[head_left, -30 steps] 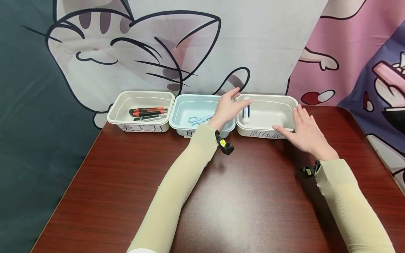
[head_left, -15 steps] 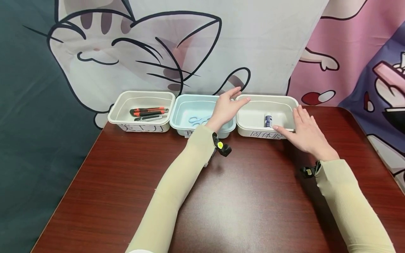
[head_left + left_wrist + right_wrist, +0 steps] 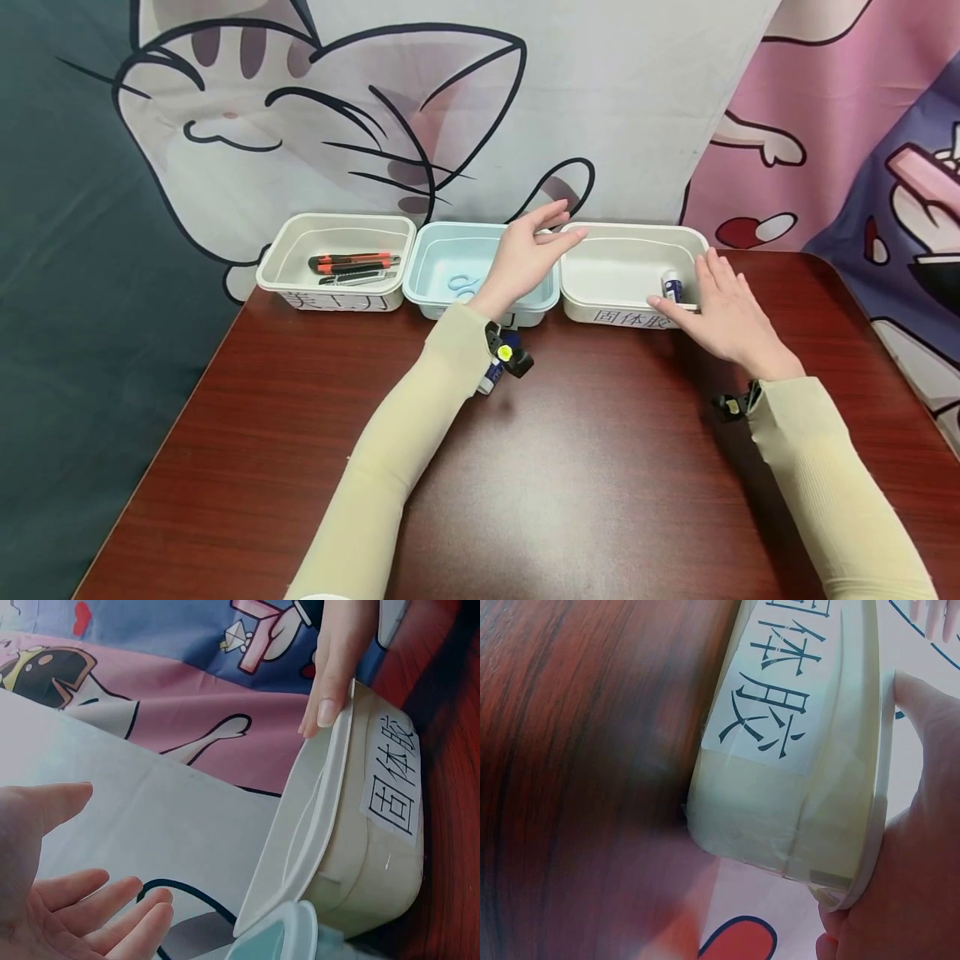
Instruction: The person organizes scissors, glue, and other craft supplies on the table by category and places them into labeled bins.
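Note:
My left hand (image 3: 517, 258) hovers over the light blue bin (image 3: 442, 312), fingers and thumb spread with nothing between them; the left wrist view shows the same loose hand (image 3: 82, 900). A glue stick (image 3: 672, 286) with a white cap and blue label lies at the right end of the right-hand white bin (image 3: 600, 312). My right hand (image 3: 727, 312) rests on that bin's right end, fingers straight and thumb at the front rim. In the right wrist view this hand (image 3: 907, 862) lies along the rim. On the table, another glue stick (image 3: 491, 377) is partly hidden behind my left wrist.
Blue scissors (image 3: 463, 283) lie in the blue bin, partly covered by my hand. The left white bin (image 3: 272, 271) holds several utility knives (image 3: 351, 265). All bins stand in a row on the brown table (image 3: 585, 467), against a cartoon-print curtain (image 3: 637, 100).
The glue stick in the right-hand bin has moved from its left end to its right end. My left hand has drawn back slightly left; the right hand has stayed put.

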`<state>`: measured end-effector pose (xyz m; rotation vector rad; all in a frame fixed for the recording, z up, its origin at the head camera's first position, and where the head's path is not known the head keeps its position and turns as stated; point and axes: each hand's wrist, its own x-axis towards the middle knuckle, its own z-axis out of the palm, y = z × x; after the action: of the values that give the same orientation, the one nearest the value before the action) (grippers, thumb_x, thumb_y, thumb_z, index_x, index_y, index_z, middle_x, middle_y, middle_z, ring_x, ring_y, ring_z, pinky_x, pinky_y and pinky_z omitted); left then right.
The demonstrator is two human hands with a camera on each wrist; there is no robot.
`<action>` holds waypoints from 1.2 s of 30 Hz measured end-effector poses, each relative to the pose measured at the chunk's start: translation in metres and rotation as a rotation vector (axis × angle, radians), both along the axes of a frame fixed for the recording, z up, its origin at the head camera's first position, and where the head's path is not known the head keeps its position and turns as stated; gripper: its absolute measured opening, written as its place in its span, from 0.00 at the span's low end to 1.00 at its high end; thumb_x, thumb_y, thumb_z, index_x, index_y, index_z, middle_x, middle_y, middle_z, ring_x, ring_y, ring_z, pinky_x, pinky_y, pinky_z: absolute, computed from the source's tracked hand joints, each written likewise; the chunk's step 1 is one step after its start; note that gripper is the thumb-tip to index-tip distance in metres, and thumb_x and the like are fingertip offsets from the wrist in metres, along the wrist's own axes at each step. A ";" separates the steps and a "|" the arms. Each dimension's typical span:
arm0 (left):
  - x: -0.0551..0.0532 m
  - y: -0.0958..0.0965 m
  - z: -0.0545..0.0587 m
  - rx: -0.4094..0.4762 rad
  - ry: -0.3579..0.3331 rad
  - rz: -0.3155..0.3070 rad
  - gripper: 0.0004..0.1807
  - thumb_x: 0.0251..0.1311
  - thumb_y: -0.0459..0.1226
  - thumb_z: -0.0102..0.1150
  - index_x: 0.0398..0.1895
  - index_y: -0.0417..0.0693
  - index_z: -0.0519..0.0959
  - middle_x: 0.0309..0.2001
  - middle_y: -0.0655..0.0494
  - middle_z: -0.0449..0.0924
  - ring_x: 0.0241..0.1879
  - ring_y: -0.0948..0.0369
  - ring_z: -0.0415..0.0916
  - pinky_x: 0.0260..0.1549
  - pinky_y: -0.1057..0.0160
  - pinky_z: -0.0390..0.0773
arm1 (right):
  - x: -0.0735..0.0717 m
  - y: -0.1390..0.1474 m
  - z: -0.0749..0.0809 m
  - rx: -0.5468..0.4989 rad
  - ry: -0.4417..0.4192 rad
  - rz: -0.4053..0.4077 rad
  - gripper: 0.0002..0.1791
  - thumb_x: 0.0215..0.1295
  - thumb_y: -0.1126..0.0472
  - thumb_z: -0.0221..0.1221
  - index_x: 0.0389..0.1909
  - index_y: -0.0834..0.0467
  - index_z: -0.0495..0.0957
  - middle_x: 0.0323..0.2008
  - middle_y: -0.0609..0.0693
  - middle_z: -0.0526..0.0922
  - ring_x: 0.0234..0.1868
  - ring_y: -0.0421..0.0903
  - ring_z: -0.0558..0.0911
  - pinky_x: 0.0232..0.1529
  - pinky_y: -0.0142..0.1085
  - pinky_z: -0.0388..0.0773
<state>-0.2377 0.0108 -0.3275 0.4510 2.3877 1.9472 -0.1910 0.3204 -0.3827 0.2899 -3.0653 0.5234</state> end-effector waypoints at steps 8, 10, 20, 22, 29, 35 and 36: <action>0.008 -0.025 -0.003 0.058 0.025 -0.002 0.29 0.66 0.46 0.68 0.68 0.49 0.77 0.58 0.60 0.82 0.53 0.66 0.81 0.52 0.68 0.77 | -0.001 -0.002 0.001 0.002 0.004 0.002 0.59 0.71 0.30 0.50 0.77 0.75 0.42 0.77 0.73 0.37 0.79 0.63 0.36 0.73 0.60 0.32; 0.011 -0.032 -0.005 0.055 0.036 -0.004 0.28 0.67 0.46 0.67 0.68 0.49 0.77 0.58 0.59 0.82 0.53 0.65 0.81 0.53 0.67 0.77 | 0.000 -0.003 0.002 0.002 0.004 0.003 0.59 0.71 0.30 0.51 0.77 0.75 0.42 0.77 0.73 0.37 0.79 0.64 0.36 0.73 0.61 0.32; 0.030 -0.065 -0.012 0.039 0.071 -0.023 0.28 0.67 0.42 0.67 0.68 0.45 0.76 0.60 0.54 0.81 0.58 0.56 0.80 0.54 0.65 0.77 | 0.000 -0.003 0.003 0.010 0.000 0.006 0.58 0.71 0.31 0.50 0.77 0.76 0.42 0.77 0.74 0.37 0.78 0.65 0.37 0.73 0.61 0.32; 0.034 -0.070 -0.015 0.025 0.072 -0.027 0.28 0.67 0.42 0.67 0.68 0.45 0.76 0.61 0.53 0.80 0.59 0.55 0.79 0.55 0.65 0.77 | 0.001 -0.003 0.003 0.007 0.003 0.006 0.58 0.71 0.31 0.50 0.77 0.76 0.42 0.77 0.74 0.38 0.78 0.64 0.37 0.73 0.61 0.32; 0.050 -0.088 -0.023 -0.055 0.076 -0.043 0.28 0.66 0.44 0.68 0.67 0.48 0.77 0.62 0.57 0.79 0.57 0.62 0.79 0.56 0.66 0.76 | 0.001 -0.004 0.003 0.000 0.003 0.002 0.58 0.71 0.30 0.49 0.77 0.76 0.41 0.77 0.74 0.37 0.79 0.63 0.36 0.73 0.61 0.32; 0.062 -0.099 -0.026 -0.092 0.068 -0.067 0.27 0.65 0.44 0.69 0.66 0.48 0.78 0.62 0.54 0.79 0.57 0.59 0.79 0.55 0.65 0.77 | 0.001 -0.003 0.002 0.003 0.001 0.004 0.58 0.71 0.31 0.50 0.77 0.75 0.42 0.77 0.73 0.37 0.78 0.64 0.37 0.73 0.61 0.32; 0.064 -0.100 -0.027 -0.105 0.063 -0.069 0.27 0.65 0.44 0.69 0.66 0.49 0.78 0.62 0.54 0.79 0.58 0.58 0.79 0.55 0.64 0.77 | 0.001 -0.003 0.002 0.004 0.003 0.005 0.58 0.71 0.31 0.50 0.77 0.75 0.42 0.77 0.74 0.38 0.78 0.64 0.37 0.73 0.62 0.32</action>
<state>-0.1739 -0.0896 -0.3546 0.5899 2.4620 1.7960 -0.1905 0.3175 -0.3806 0.2976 -3.0638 0.5172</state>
